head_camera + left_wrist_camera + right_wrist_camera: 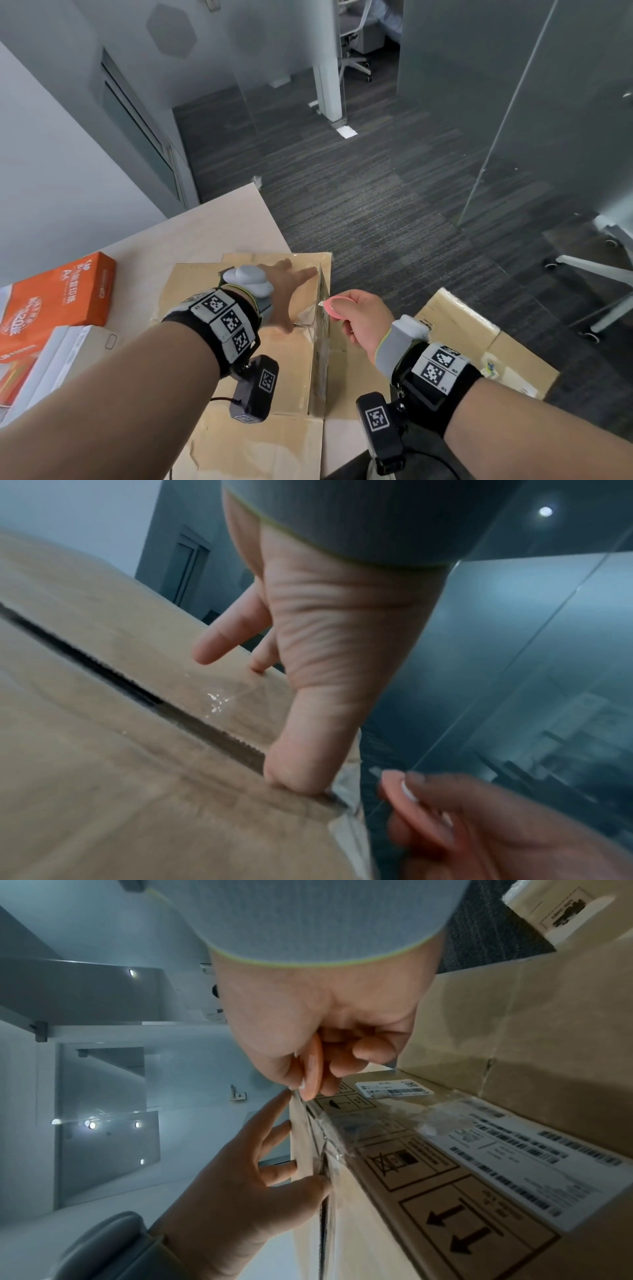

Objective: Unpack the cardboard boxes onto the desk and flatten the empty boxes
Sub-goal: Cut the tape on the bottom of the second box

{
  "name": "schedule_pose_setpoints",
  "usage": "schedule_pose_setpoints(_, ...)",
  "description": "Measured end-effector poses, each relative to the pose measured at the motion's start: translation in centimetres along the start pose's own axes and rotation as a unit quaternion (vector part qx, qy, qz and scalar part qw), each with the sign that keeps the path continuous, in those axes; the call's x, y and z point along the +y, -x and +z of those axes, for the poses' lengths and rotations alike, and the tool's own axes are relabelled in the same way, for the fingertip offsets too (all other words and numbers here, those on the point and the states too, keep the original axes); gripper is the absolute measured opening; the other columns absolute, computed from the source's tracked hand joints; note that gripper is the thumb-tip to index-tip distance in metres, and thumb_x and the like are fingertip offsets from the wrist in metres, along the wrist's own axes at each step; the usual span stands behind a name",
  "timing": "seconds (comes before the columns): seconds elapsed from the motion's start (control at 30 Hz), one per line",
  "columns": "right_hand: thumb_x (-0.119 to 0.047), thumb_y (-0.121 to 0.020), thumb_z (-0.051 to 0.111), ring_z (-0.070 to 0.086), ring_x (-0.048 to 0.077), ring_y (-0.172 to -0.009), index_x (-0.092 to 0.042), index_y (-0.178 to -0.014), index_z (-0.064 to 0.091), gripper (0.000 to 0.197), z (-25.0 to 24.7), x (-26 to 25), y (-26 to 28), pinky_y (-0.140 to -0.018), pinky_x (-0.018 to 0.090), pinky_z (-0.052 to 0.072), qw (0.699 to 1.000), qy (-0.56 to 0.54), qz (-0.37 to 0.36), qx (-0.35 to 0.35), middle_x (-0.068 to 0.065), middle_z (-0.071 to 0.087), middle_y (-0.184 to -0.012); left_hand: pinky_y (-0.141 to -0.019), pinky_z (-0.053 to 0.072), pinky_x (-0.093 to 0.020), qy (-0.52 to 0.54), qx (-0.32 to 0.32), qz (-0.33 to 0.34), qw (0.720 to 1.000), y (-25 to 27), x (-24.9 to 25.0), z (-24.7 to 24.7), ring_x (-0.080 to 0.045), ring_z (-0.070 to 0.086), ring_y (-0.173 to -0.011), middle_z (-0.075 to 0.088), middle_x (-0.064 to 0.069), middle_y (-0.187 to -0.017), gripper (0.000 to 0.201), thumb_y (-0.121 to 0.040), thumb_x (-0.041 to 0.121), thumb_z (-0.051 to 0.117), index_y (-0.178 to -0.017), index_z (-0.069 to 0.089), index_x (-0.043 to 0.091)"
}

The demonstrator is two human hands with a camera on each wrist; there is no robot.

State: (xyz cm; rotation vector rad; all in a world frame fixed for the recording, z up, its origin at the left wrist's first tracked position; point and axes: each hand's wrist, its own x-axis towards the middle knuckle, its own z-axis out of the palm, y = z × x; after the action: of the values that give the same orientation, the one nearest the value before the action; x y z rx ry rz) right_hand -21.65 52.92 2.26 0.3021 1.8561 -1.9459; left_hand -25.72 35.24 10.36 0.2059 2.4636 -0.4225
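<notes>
A brown cardboard box [191, 291] lies on the desk, its top seam covered with clear tape [308, 313]. My left hand [284, 294] lies flat on the box top, fingers straight, and the thumb [301, 764] presses beside the seam at the box's right edge. My right hand [356, 318] grips a round pink cutter [337, 306] whose small blade tip touches the taped edge. In the right wrist view the cutter [313, 1064] meets the tape at the box corner [308, 1123], and printed labels cover the box side.
An orange paper ream [58, 291] and white boxes [61, 359] sit on the desk [212, 226] at the left. Another cardboard box [479, 342] stands lower on the right. Dark carpet, glass partitions and a chair base [599, 274] lie beyond.
</notes>
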Motion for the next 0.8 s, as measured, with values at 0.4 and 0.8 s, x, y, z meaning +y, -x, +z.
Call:
schedule_pose_setpoints(0.4,-0.024,-0.088,0.068,0.046,0.010,-0.050,-0.006,-0.095,0.071,0.020,0.3,0.8,-0.7,-0.050,0.025,0.038,0.999,0.021,0.016,-0.023,0.001,0.066,-0.077,-0.089,0.055,-0.056,0.030,-0.003,-0.017,0.999,-0.2,2.4,1.5,-0.052,0.040,-0.135,-0.013,-0.015,-0.166,0.108,-0.077,0.025,0.071,-0.144,-0.007,0.059)
schedule_pose_setpoints(0.8,-0.020,-0.083,0.065,0.047,0.019,-0.058,-0.006,-0.075,0.065,0.016,0.7,0.5,-0.2,-0.059,0.032,0.037,0.988,0.135,-0.017,-0.075,0.004,0.059,-0.066,-0.083,0.058,-0.052,0.035,0.024,-0.011,0.999,-0.5,2.1,1.8,-0.049,0.048,-0.125,-0.002,-0.016,-0.165,0.100,-0.079,0.032,0.071,-0.144,0.000,0.055)
